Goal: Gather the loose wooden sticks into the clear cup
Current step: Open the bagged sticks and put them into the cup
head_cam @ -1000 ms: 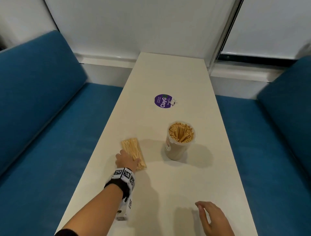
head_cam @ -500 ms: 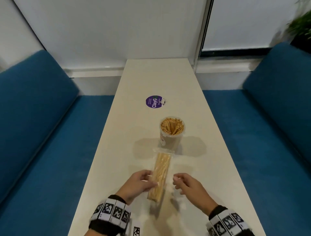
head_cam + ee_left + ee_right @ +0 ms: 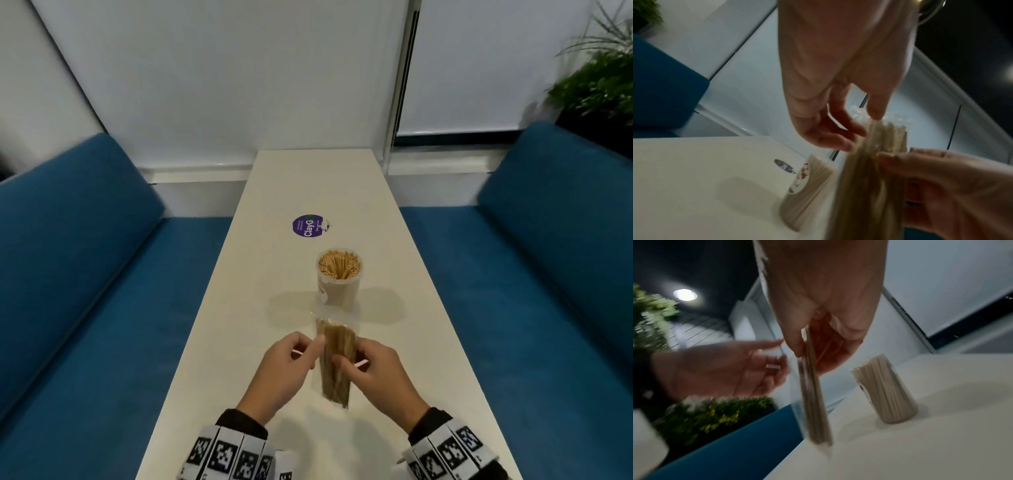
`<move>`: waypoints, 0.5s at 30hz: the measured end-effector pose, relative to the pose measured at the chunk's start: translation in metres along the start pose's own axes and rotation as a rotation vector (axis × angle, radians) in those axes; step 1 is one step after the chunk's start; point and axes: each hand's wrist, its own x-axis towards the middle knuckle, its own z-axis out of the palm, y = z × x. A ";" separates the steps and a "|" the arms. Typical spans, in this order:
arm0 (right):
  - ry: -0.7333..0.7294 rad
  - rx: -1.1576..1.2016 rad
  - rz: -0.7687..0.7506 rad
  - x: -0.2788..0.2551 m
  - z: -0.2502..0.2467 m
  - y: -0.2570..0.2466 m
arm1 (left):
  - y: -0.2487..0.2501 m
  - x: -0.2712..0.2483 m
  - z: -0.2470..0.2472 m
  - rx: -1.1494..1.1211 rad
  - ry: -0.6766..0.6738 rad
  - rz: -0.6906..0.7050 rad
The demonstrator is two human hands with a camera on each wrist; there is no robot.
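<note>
Wooden sticks in a clear plastic sleeve [image 3: 335,365] are being held above the white table [image 3: 404,342], both hands gripping it: left hand [image 3: 286,371] and right hand [image 3: 375,375]. Clear cup packed with sticks [image 3: 339,279] is standing just beyond.

Left hand [image 3: 286,371] and right hand [image 3: 375,371] face each other, fingers curled.

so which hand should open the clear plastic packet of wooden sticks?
Left. The right hand grips the clear plastic packet of wooden sticks mid-length; the left hand has fingertips near its top.
</note>
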 end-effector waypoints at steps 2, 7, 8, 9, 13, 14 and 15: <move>-0.019 -0.092 -0.110 -0.005 0.005 -0.003 | 0.014 -0.005 0.002 -0.190 -0.088 -0.082; -0.006 -0.276 -0.313 -0.013 0.014 0.004 | 0.018 -0.012 0.002 -0.358 -0.059 -0.146; -0.005 -0.303 -0.329 -0.015 0.013 0.005 | 0.016 -0.012 0.002 -0.372 -0.049 -0.154; -0.028 -0.300 -0.324 -0.016 0.012 0.003 | 0.014 -0.013 0.001 -0.381 -0.045 -0.163; -0.140 0.062 -0.144 -0.021 0.003 -0.010 | 0.008 -0.020 0.001 -0.345 -0.095 -0.160; -0.113 0.168 -0.081 -0.020 0.001 -0.013 | 0.007 -0.022 0.001 -0.325 -0.117 -0.148; -0.093 0.238 -0.017 -0.019 -0.001 -0.016 | 0.006 -0.024 0.002 -0.298 -0.134 -0.133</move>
